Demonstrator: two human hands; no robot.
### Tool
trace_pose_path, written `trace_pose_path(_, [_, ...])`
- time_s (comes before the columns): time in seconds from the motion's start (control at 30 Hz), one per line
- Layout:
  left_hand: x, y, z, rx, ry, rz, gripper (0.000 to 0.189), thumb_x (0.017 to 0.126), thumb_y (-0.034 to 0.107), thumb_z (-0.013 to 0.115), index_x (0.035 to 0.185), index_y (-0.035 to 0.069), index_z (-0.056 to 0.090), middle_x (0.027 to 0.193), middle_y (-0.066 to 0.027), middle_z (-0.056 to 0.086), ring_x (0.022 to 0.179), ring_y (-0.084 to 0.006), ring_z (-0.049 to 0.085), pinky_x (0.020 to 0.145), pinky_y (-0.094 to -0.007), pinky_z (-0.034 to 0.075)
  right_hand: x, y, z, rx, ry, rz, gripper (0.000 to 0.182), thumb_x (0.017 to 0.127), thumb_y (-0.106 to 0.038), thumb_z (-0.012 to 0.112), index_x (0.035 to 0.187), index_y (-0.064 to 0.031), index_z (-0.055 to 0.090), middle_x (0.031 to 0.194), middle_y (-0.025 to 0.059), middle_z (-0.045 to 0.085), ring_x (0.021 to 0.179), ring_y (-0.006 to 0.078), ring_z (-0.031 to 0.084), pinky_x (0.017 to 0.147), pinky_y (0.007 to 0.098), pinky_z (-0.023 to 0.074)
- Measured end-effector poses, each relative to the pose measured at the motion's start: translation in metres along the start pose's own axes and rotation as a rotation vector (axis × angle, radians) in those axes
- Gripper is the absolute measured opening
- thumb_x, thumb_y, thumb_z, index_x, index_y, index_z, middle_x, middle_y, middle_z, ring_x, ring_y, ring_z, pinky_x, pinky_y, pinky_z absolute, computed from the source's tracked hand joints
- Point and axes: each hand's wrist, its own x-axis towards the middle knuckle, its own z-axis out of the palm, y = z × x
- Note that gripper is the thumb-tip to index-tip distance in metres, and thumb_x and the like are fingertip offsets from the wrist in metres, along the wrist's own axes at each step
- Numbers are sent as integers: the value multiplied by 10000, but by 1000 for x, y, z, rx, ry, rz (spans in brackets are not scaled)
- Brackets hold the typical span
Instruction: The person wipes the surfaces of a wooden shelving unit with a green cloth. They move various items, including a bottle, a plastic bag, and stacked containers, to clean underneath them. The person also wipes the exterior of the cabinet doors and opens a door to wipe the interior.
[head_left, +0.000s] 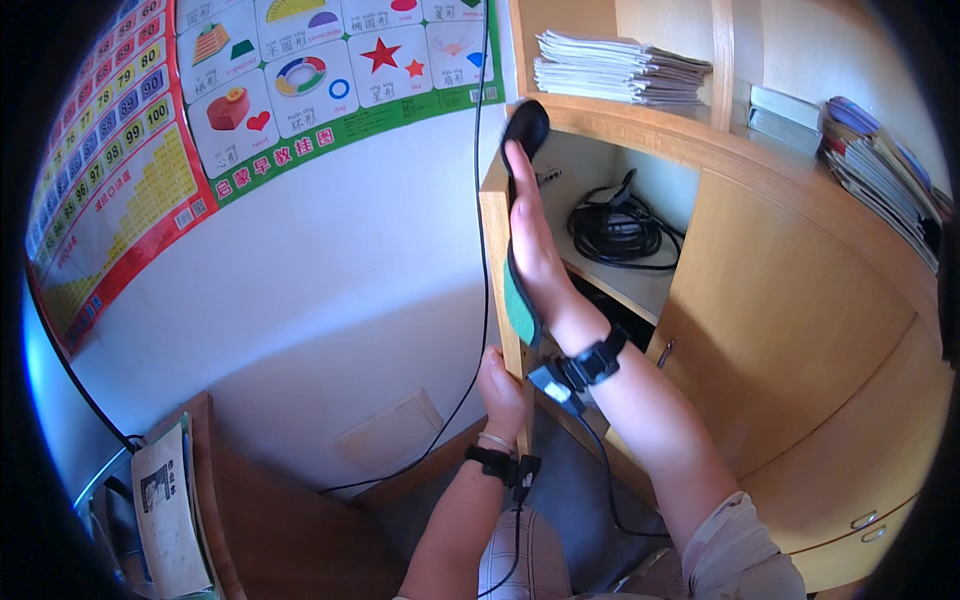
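Observation:
My right hand (538, 244) is raised at the cabinet's open door, holding a long, flat black and green item (523, 304), shaped like a shoe insole. The item's rounded black end shows above my fingers and its green part below, beside my wrist; most of my fingers are hidden. Lower down, my left hand (501, 390) grips the edge of the wooden cabinet door (496, 225). Both wrists wear black straps with small cabled devices. Behind my right hand, a coiled black cable (621, 229) lies on a shelf inside the cabinet.
Stacked papers (622, 69) and books (784, 120) fill shelves above. A closed cabinet door (780, 322) stands at right. A loose black cable (484, 262) hangs before the wall and its educational poster (307, 82). At lower left, papers (169, 517) lie beside a brown wooden panel (292, 517).

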Motion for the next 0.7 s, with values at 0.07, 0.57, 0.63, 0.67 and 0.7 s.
trace_pose_path(0.07, [0,2,-5,-39,20,-13,425,1028,297,279,820,10,513,709,-110,523,678,-210,519,662,-348,417,0,-3,5,46,-8,-3,665,1038,-512,209,1547,-84,194,1594,202,155,1482,341,139,1191,434,107])
trace_pose_path(0.57, [1,-25,-9,4,9,-32,445,1021,363,303,839,16,513,748,-119,534,741,-214,538,707,-360,434,-169,70,21,10,-30,358,814,992,-617,187,1544,-24,112,1605,221,80,1485,366,107,1193,455,126])
trace_pose_path(0.63, [-2,-16,-8,76,5,-26,431,1025,353,304,842,24,513,751,-98,536,739,-194,532,705,-349,434,-122,38,14,-40,-59,182,787,1003,-593,185,1544,-26,113,1601,228,94,1481,381,114,1189,480,116])
trace_pose_path(0.67, [-1,-9,-3,59,-1,-26,427,1027,349,303,849,26,517,759,-90,542,744,-185,535,710,-343,436,-101,25,10,-58,-34,51,736,1021,-547,172,1543,-30,128,1594,233,121,1475,386,132,1187,489,112])
trace_pose_path(0.7, [-1,-5,0,47,-5,-28,422,1029,346,302,857,28,521,768,-81,548,750,-177,537,715,-337,438,-83,13,7,-77,-36,-56,694,1036,-505,173,1543,-33,134,1588,240,140,1470,395,145,1185,498,109])
